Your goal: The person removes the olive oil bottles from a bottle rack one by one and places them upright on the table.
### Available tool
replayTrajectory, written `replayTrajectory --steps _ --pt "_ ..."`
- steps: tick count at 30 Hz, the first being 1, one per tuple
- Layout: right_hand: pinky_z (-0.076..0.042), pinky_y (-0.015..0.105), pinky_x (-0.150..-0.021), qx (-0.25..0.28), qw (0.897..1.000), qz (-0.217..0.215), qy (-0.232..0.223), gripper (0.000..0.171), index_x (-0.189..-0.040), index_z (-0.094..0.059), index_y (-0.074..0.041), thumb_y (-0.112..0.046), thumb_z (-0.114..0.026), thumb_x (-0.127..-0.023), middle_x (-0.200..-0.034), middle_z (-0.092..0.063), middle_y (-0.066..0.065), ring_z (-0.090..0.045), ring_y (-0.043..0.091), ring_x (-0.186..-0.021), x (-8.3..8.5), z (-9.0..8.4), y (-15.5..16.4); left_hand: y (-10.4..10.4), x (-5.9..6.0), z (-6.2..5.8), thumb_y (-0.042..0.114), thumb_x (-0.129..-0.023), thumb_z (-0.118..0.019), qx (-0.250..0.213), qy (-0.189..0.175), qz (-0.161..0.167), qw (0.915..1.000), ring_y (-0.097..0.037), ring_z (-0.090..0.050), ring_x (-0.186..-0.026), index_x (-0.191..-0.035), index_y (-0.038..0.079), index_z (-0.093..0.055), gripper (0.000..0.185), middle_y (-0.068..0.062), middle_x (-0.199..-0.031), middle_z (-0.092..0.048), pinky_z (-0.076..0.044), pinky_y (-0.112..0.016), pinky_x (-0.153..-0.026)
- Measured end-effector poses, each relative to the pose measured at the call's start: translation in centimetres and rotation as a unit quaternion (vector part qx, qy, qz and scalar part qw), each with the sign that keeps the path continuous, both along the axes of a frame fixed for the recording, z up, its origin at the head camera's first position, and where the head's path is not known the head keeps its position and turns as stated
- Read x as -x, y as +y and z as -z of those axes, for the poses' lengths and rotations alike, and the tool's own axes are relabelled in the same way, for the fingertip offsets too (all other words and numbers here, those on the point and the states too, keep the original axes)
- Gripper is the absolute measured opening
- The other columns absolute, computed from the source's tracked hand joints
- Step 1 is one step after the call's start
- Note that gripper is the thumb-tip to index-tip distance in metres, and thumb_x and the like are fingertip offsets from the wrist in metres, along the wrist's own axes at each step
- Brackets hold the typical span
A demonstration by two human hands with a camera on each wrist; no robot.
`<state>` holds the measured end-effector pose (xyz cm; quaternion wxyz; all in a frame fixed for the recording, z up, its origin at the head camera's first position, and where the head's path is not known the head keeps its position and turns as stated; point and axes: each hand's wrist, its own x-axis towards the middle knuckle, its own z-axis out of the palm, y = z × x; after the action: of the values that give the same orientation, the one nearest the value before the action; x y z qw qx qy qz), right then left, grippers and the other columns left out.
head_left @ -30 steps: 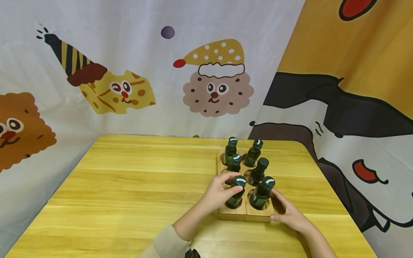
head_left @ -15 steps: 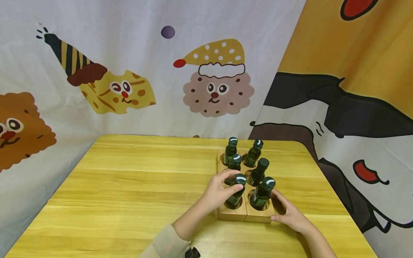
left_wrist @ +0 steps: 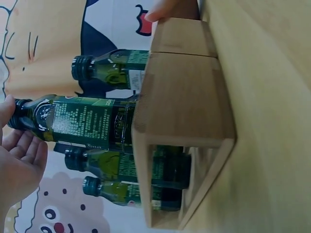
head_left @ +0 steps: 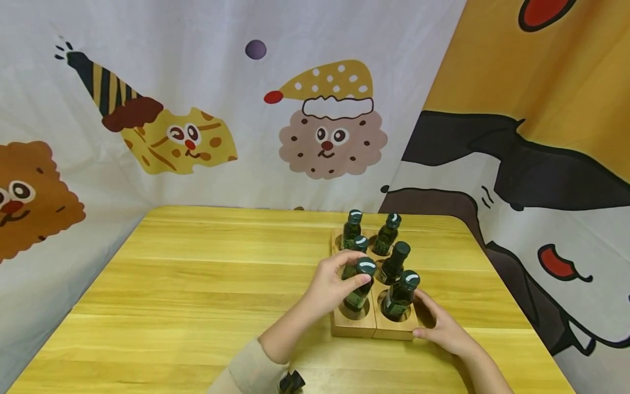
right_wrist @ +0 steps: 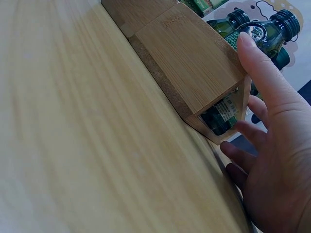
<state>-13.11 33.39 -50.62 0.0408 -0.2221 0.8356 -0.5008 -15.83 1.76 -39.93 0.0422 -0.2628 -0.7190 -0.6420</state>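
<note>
Under my arms runs a yellow wooden table [head_left: 197, 284], its boards lying crosswise. Behind it hangs a pale curtain [head_left: 197, 33] printed with a biscuit face in a spotted cap [head_left: 331, 128], a cheese wedge in a striped hat [head_left: 169, 137] and a purple dot [head_left: 256, 49]. To the right hangs an orange and black cloth [head_left: 541, 109].

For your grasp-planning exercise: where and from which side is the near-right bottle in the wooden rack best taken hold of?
Probably the cap and neck of the near-right bottle, from above. Its lower body sits sunk in the rack, other bottles crowd its left and far sides, and the right hand rests against the rack's right side.
</note>
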Motion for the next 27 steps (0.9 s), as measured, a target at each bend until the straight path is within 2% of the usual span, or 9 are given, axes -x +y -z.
replayTrajectory --steps 7,14,21,27 --pt "-0.017 0.005 -0.098 -0.005 1.0 0.003 0.004 0.088 -0.144 -0.025 0.012 -0.017 -0.078 -0.081 -0.141 -0.028 0.04 -0.021 -0.014 -0.125 0.0 0.0 -0.1 -0.9 0.2 -1.1 0.013 -0.083 -0.076 -0.002 0.006 -0.019 0.9998 -0.014 -0.058 -0.095 -0.116 0.007 -0.066 0.035 0.0 -0.1 -0.065 -0.049 -0.038 -0.084" --pt "-0.017 0.005 -0.098 -0.007 1.0 0.005 0.002 0.088 -0.145 -0.025 0.011 -0.017 -0.078 -0.081 -0.142 -0.028 0.039 -0.021 -0.014 -0.125 0.0 0.0 -0.1 -2.2 0.6 -2.7 0.002 -0.081 -0.075 -0.001 0.011 -0.039 0.9992 -0.022 -0.059 -0.096 -0.114 -0.003 -0.065 0.035 -0.012 -0.101 -0.066 -0.049 -0.043 -0.084" --pt "-0.017 0.005 -0.098 -0.011 1.0 0.007 -0.001 0.088 -0.145 -0.025 0.011 -0.016 -0.078 -0.08 -0.142 -0.029 0.038 -0.021 -0.014 -0.124 0.0 -0.1 -0.1 -3.9 1.5 -3.3 0.008 -0.082 -0.075 -0.013 0.039 -0.065 0.997 -0.021 -0.059 -0.099 -0.116 0.002 -0.066 0.035 -0.009 -0.107 -0.067 -0.045 -0.045 -0.092" --pt "-0.018 0.005 -0.098 -0.011 1.0 0.008 -0.002 0.088 -0.145 -0.025 0.012 -0.013 -0.078 -0.08 -0.142 -0.029 0.038 -0.022 -0.015 -0.124 0.0 -0.1 -0.1 -5.2 2.5 -3.7 0.015 -0.083 -0.076 -0.01 0.054 -0.087 0.9947 -0.017 -0.058 -0.097 -0.114 0.005 -0.067 0.034 -0.004 -0.103 -0.066 -0.047 -0.042 -0.09"
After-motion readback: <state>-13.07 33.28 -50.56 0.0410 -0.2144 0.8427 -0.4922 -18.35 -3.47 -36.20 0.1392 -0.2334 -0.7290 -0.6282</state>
